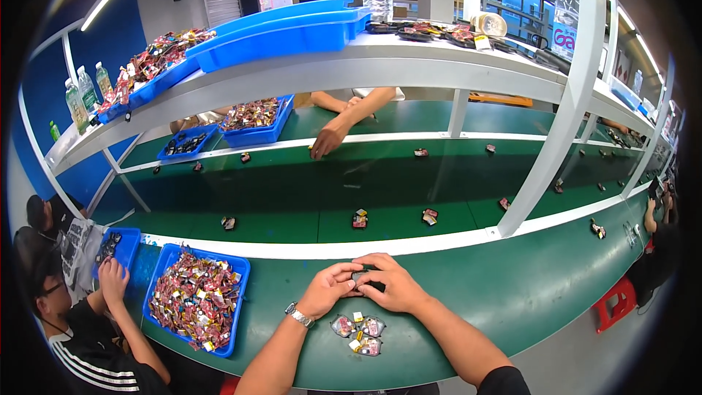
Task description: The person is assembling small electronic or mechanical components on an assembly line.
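My left hand (327, 290), with a metal watch at its wrist, and my right hand (391, 283) meet over the green work surface. Between their closed fingertips is a small dark plastic piece (358, 276), mostly covered by the fingers. Just below the hands lie several small dark-rimmed parts (368, 347) with reddish circuit boards and yellow-and-white pieces, grouped close together. To the left of my left hand stands a blue tray (155, 276) heaped with reddish circuit boards (197, 300).
Beyond a white rail (292, 249), a green conveyor belt (285, 194) carries scattered small parts. A white post (545, 128) rises at right. Overhead, a shelf (409, 66) bears blue trays and bottles. A co-worker (95, 344) sits at left; another person's hand (330, 137) reaches over the far side.
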`<state>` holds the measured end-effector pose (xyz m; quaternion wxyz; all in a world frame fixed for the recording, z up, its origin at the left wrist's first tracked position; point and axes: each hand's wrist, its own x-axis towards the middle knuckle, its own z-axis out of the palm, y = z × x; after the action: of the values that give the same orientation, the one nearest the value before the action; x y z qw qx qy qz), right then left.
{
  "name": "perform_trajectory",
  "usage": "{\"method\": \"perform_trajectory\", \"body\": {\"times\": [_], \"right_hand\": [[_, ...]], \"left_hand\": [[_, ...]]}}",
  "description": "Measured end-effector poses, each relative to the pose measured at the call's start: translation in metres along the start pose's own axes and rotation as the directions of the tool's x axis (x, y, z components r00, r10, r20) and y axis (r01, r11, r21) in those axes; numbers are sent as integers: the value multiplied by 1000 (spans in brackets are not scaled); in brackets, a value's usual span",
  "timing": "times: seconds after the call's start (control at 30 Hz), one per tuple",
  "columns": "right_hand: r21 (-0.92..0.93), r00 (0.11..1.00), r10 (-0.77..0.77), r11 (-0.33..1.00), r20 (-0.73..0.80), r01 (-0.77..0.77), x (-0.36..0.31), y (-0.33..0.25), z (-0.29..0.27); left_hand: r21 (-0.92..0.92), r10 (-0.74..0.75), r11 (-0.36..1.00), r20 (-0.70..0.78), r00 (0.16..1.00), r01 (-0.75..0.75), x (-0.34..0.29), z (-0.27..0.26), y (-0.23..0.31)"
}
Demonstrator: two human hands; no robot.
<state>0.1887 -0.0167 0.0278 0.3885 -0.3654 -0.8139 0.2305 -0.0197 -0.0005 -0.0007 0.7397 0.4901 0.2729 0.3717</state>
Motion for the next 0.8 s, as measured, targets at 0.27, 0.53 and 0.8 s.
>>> {"method": "perform_trajectory", "body": {"times": [0.27,0.53,0.8], "right_hand": [[13,997,36,999,-75,-36,-2,3,5],[-35,993,-2,999,-118,-2,-1,-2,8],[-1,980,62,998,-188,-63,-5,-1,18]], "left_hand": [[-9,-6,1000,-43,999,6,2,6,3],[-67,-8,998,-32,999,6,1,1,0],[-85,1,996,-49,999,-6,1,2,-2]]}}
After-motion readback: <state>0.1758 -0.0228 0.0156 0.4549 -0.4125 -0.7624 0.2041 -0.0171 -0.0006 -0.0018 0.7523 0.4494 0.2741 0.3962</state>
